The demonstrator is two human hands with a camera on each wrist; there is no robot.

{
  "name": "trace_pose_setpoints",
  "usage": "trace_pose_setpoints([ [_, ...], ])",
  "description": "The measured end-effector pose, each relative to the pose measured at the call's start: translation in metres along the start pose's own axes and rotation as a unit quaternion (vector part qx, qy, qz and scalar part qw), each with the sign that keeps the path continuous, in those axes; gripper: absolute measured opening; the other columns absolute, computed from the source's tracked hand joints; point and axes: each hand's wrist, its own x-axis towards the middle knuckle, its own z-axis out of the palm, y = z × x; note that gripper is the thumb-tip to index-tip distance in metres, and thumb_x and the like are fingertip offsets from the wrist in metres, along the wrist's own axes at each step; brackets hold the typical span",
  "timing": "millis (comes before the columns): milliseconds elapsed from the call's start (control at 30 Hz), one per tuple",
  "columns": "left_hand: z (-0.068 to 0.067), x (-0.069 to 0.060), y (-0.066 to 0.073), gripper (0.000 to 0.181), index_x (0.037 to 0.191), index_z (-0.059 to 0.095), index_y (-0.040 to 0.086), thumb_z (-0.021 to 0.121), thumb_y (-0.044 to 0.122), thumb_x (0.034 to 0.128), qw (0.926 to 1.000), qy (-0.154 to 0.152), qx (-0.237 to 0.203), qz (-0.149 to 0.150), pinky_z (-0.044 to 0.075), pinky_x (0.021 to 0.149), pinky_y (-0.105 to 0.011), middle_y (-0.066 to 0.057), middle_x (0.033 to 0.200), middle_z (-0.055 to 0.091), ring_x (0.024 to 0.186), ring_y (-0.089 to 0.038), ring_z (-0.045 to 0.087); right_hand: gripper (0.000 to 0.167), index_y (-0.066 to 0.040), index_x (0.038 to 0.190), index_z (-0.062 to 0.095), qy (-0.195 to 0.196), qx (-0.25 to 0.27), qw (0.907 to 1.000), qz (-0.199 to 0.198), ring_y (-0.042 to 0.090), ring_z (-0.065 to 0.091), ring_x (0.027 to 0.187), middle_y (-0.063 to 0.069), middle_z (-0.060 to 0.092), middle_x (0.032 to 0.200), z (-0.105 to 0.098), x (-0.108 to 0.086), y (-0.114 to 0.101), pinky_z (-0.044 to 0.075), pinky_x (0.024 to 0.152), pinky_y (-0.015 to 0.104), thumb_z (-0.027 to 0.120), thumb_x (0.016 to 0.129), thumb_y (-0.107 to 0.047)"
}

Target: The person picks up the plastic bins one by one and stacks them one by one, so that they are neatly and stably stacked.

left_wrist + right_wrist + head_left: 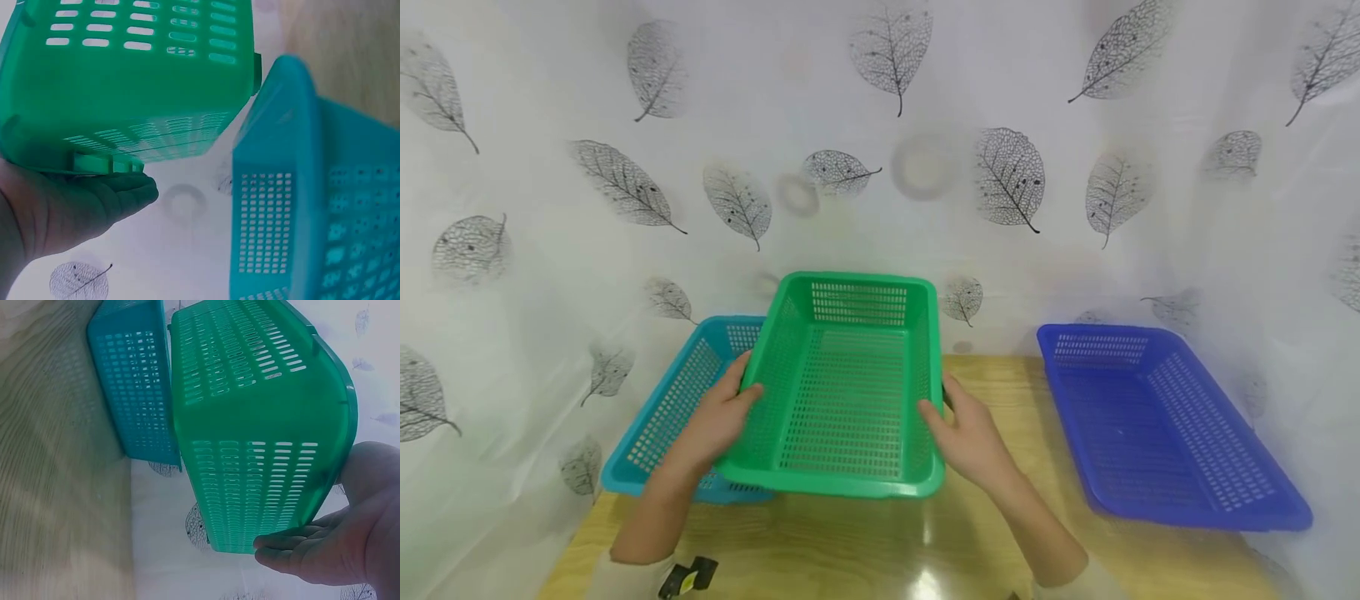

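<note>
A green plastic basket (850,482) with slotted walls hangs in the air above the table, its inside bare and tilted toward me. My left hand (717,421) holds its left side, thumb over the rim and fingers underneath. On the opposite side my right hand (972,435) grips the rim the same way. In the left wrist view the fingers of that hand (94,203) lie along the basket's outer wall. The right wrist view has the other hand's fingertips (275,550) against the outside of the green basket (250,419).
A turquoise basket (658,417) stands on the left of the wooden table (820,550), partly behind the green one. To the right sits a blue-violet basket (1195,510). White sheeting (865,225) with printed leaves rises behind and at both sides.
</note>
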Motion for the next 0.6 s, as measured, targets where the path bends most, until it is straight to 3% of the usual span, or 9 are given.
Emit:
trace_pose_setpoints([
  [200, -0.023, -0.006, -0.002, 0.069, 0.170, -0.002, 0.007, 0.038, 0.022, 0.1154, 0.9998, 0.005, 0.021, 0.004, 0.044, 0.104, -0.055, -0.029, 0.171, 0.016, 0.137, -0.044, 0.042, 0.061, -0.012, 0.162, 0.042, -0.015, -0.005, 0.9995, -0.028, 0.036, 0.045, 0.149, 0.014, 0.053, 0.158, 0.012, 0.008, -0.013, 0.038, 0.118, 0.059, 0.062, 0.108, -0.029],
  [433, -0.052, -0.008, -0.014, 0.073, 0.170, -0.008, 0.011, 0.038, 0.030, 0.1162, 0.9995, -0.005, 0.032, -0.003, 0.020, 0.118, -0.071, -0.020, 0.176, -0.010, 0.158, -0.051, 0.005, 0.060, -0.009, 0.160, 0.045, -0.035, -0.001, 0.9979, -0.054, 0.033, 0.045, 0.149, 0.012, 0.054, 0.157, 0.031, 0.020, -0.025, 0.039, 0.119, 0.056, 0.064, 0.107, -0.032],
  [533, -0.065, -0.010, -0.022, 0.074, 0.170, -0.009, 0.013, 0.037, 0.033, 0.1164, 0.9994, -0.004, 0.034, 0.000, 0.025, 0.116, -0.070, -0.021, 0.176, -0.008, 0.157, -0.052, 0.009, 0.061, -0.007, 0.159, 0.046, -0.042, 0.001, 0.9966, -0.071, 0.034, 0.046, 0.148, 0.014, 0.054, 0.156, 0.044, 0.026, -0.026, 0.040, 0.119, 0.055, 0.065, 0.107, -0.032],
  [600, -0.073, -0.012, -0.026, 0.072, 0.170, -0.006, 0.012, 0.037, 0.034, 0.1165, 0.9991, 0.001, 0.042, 0.006, 0.034, 0.111, -0.066, -0.024, 0.175, -0.001, 0.153, -0.052, 0.020, 0.061, -0.007, 0.159, 0.045, -0.047, 0.004, 0.9956, -0.080, 0.034, 0.047, 0.147, 0.015, 0.054, 0.156, 0.052, 0.029, -0.028, 0.040, 0.118, 0.055, 0.064, 0.107, -0.032],
])
